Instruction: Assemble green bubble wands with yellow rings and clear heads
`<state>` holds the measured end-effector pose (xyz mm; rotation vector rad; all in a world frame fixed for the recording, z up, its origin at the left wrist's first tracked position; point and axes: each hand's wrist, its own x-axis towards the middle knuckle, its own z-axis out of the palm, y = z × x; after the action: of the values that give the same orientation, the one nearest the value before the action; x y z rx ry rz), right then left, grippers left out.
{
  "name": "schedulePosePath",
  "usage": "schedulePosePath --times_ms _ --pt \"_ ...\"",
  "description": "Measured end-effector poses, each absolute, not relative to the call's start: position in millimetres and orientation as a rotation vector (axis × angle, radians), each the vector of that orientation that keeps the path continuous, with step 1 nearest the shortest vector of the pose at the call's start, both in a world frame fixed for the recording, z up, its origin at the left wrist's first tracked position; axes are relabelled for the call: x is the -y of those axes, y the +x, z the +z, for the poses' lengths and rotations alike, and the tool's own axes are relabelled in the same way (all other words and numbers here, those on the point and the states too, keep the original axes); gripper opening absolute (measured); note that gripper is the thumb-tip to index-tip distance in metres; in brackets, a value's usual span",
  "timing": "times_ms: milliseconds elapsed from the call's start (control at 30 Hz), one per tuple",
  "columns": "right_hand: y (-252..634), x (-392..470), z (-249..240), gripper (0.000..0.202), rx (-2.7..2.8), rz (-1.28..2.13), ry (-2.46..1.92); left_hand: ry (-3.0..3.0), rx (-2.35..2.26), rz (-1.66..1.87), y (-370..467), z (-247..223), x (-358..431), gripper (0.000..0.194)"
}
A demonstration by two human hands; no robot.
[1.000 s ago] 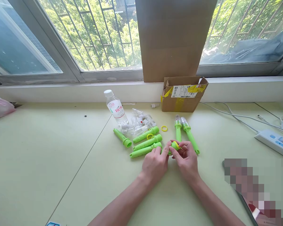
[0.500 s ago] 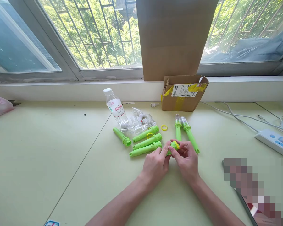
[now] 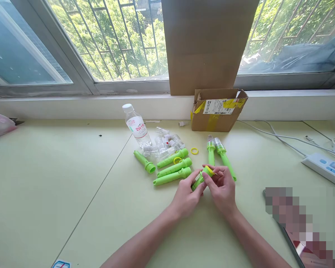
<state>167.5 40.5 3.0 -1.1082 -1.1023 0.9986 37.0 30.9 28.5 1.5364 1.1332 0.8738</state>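
My left hand (image 3: 190, 193) is closed around a green plastic threaded tube (image 3: 200, 180). At the tube's threaded end sits a yellow ring (image 3: 209, 170), pinched by the fingers of my right hand (image 3: 221, 188). Left of my hands lie several similar green tubes (image 3: 173, 176), with another green tube (image 3: 144, 162) angled apart from them. Two green tubes with clear caps (image 3: 225, 160) lie just beyond my right hand. Clear plastic caps (image 3: 167, 143) are heaped behind the tubes. One loose yellow ring (image 3: 194, 151) rests on the table; others lie on the tubes.
A water bottle (image 3: 138, 128) stands behind the heap. An opened cardboard box (image 3: 214, 115) is against the window ledge. On the right are a white power strip (image 3: 324, 167) with cables and a dark-edged flat object (image 3: 289, 238), partly blurred. A pinkish bag (image 3: 0, 123) lies far left.
My left hand has shifted its grip lower on the green tube, so more of the tube shows. My right hand stays at the yellow ring, almost unmoved.
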Motion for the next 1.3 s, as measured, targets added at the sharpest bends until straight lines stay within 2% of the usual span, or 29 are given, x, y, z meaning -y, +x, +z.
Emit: schedulePosePath --times_ms 267,633,833,967,1167,1300 --pt "169 -42 3 0.033 1.106 1.057 -1.094 1.188 -1.061 0.819 35 23 -35 0.05" --pt "166 -40 9 0.034 1.075 1.124 -1.031 1.079 -0.905 0.762 26 24 -40 0.045" --pt "165 -39 12 0.036 1.062 1.28 -0.966 1.029 -0.893 0.819 28 23 -42 0.05" --pt "165 -39 10 0.038 1.046 1.19 -0.994 1.102 -0.986 0.796 30 24 -41 0.053" --pt "168 -42 5 0.039 0.963 1.022 -1.056 1.558 -1.309 0.969 37 19 -33 0.032" --pt "170 -46 6 0.041 0.905 1.049 -1.071 1.601 -1.382 1.067 39 15 -30 0.022"
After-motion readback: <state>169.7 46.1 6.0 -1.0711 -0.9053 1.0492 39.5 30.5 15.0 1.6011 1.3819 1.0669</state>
